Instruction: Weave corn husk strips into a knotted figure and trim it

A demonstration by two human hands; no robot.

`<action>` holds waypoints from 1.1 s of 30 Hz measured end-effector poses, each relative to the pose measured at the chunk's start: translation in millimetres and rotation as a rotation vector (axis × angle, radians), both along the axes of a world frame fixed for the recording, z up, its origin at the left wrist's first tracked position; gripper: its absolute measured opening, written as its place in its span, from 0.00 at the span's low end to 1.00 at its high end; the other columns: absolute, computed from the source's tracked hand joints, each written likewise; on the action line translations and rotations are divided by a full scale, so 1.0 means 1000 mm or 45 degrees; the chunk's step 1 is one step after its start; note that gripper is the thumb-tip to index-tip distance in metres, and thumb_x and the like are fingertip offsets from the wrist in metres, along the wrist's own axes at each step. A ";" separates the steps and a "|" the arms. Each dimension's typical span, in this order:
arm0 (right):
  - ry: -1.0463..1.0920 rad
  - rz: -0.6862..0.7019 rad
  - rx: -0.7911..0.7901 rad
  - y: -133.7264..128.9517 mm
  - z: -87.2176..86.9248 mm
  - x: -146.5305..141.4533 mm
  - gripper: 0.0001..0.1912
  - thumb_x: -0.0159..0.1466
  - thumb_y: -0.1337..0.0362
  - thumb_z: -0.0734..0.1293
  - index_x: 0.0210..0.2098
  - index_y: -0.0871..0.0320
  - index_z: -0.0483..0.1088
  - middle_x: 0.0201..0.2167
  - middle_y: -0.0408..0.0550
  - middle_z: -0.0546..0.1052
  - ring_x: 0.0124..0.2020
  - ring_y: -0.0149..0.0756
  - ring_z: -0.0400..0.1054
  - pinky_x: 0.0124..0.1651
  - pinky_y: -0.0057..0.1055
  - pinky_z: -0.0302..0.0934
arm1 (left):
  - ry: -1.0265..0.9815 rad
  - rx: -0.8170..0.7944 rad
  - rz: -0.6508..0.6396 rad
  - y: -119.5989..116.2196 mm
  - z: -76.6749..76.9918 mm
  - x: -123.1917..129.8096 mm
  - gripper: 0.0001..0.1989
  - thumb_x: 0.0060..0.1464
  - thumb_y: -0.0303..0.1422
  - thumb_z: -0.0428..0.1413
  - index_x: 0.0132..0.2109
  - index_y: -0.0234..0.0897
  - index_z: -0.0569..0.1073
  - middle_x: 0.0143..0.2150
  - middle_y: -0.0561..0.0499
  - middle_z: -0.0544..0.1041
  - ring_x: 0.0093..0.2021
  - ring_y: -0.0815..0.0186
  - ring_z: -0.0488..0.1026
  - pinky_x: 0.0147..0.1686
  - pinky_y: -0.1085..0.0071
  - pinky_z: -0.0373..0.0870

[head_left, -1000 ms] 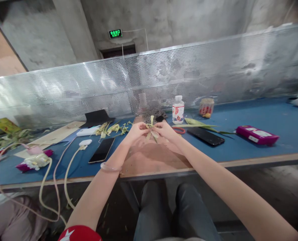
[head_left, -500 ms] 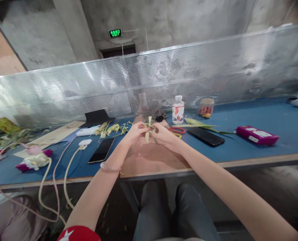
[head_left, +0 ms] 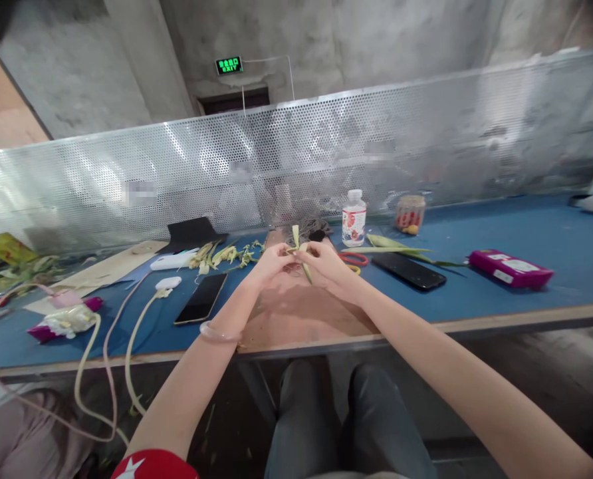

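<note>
Between my two hands is a pale green leaf piece (head_left: 296,235), one strip pointing up and another pointing down past the fingers. My left hand (head_left: 275,261) pinches it from the left, wrist ringed by a pale bracelet. From the right, my right hand (head_left: 321,263) has thumb and fingers closed on the same piece. Both hands are above a brown board (head_left: 306,319) at the table's front edge. Behind them lies a tangle of grey string (head_left: 310,227). Red-handled scissors (head_left: 352,258) lie just right of my right hand.
A white bottle (head_left: 354,218), a jar (head_left: 410,213), a black phone (head_left: 409,271) and a purple box (head_left: 510,269) stand or lie to the right. Leftward are another phone (head_left: 201,299), cables, a power bank (head_left: 174,260) and plant scraps (head_left: 217,256). A perforated metal screen (head_left: 217,159) rises behind.
The leaf piece has turned slightly between my fingers; its lower strip now slants to the right. My right hand's fingers have bent more around it.
</note>
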State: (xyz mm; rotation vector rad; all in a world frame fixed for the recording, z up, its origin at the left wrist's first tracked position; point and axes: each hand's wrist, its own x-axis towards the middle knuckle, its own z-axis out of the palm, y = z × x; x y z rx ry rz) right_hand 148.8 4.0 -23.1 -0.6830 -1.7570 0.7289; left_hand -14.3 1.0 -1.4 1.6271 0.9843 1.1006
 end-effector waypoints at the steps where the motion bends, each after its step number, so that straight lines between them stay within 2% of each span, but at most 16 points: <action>1: 0.018 0.025 -0.007 0.001 0.001 0.001 0.16 0.58 0.52 0.64 0.24 0.59 0.65 0.23 0.41 0.67 0.26 0.29 0.59 0.31 0.27 0.55 | 0.002 -0.004 -0.003 -0.001 0.001 0.000 0.11 0.43 0.30 0.61 0.36 0.33 0.68 0.29 0.52 0.74 0.28 0.70 0.73 0.28 0.75 0.68; 4: 0.034 0.062 -0.009 0.004 0.003 0.002 0.17 0.58 0.51 0.64 0.26 0.60 0.68 0.25 0.44 0.71 0.26 0.30 0.61 0.32 0.28 0.56 | -0.039 -0.015 -0.044 -0.002 0.002 0.001 0.11 0.44 0.29 0.60 0.37 0.33 0.69 0.34 0.50 0.75 0.33 0.67 0.75 0.33 0.71 0.71; 7: 0.015 0.057 -0.004 0.003 0.005 0.004 0.17 0.58 0.51 0.64 0.30 0.60 0.72 0.27 0.46 0.74 0.28 0.32 0.63 0.33 0.29 0.57 | -0.118 -0.001 -0.096 -0.001 0.002 0.001 0.11 0.44 0.30 0.61 0.37 0.32 0.70 0.35 0.49 0.75 0.35 0.67 0.75 0.38 0.66 0.72; 9: -0.003 0.021 -0.004 0.002 0.006 0.005 0.19 0.59 0.50 0.63 0.29 0.61 0.72 0.26 0.46 0.73 0.27 0.31 0.62 0.32 0.28 0.57 | -0.148 0.015 -0.106 -0.001 0.001 0.001 0.12 0.44 0.31 0.61 0.36 0.31 0.70 0.36 0.49 0.75 0.35 0.67 0.74 0.39 0.65 0.71; 15: -0.052 -0.069 -0.022 0.000 0.005 0.005 0.24 0.60 0.46 0.59 0.25 0.61 0.69 0.20 0.42 0.66 0.22 0.28 0.55 0.26 0.27 0.52 | -0.078 0.002 -0.018 0.002 0.001 -0.001 0.12 0.43 0.31 0.62 0.35 0.32 0.70 0.32 0.50 0.76 0.30 0.69 0.73 0.30 0.73 0.65; 21: -0.058 -0.057 0.063 0.002 0.005 0.005 0.21 0.60 0.48 0.60 0.27 0.60 0.71 0.25 0.46 0.72 0.27 0.31 0.60 0.32 0.28 0.55 | -0.126 -0.039 -0.003 0.000 0.003 0.003 0.10 0.43 0.31 0.61 0.34 0.33 0.70 0.30 0.52 0.74 0.26 0.72 0.71 0.25 0.75 0.60; 24: -0.050 -0.054 0.043 0.002 0.006 0.004 0.23 0.60 0.47 0.59 0.26 0.60 0.70 0.23 0.45 0.70 0.25 0.31 0.59 0.31 0.28 0.54 | -0.160 -0.068 -0.039 -0.003 0.005 0.005 0.10 0.43 0.30 0.61 0.33 0.33 0.68 0.28 0.52 0.73 0.24 0.72 0.70 0.23 0.75 0.58; 28: -0.037 -0.042 0.031 0.000 0.005 0.003 0.25 0.59 0.44 0.58 0.22 0.60 0.67 0.18 0.42 0.65 0.22 0.28 0.55 0.27 0.27 0.50 | -0.168 -0.100 -0.123 -0.006 0.007 0.006 0.10 0.45 0.28 0.59 0.36 0.33 0.68 0.28 0.51 0.74 0.25 0.70 0.71 0.22 0.75 0.61; 33: -0.034 -0.056 -0.009 -0.002 0.006 0.003 0.26 0.60 0.44 0.58 0.19 0.58 0.62 0.16 0.41 0.61 0.20 0.27 0.52 0.25 0.28 0.49 | -0.152 -0.104 -0.203 -0.005 0.004 0.006 0.09 0.49 0.30 0.57 0.37 0.32 0.67 0.30 0.47 0.76 0.26 0.68 0.73 0.27 0.71 0.67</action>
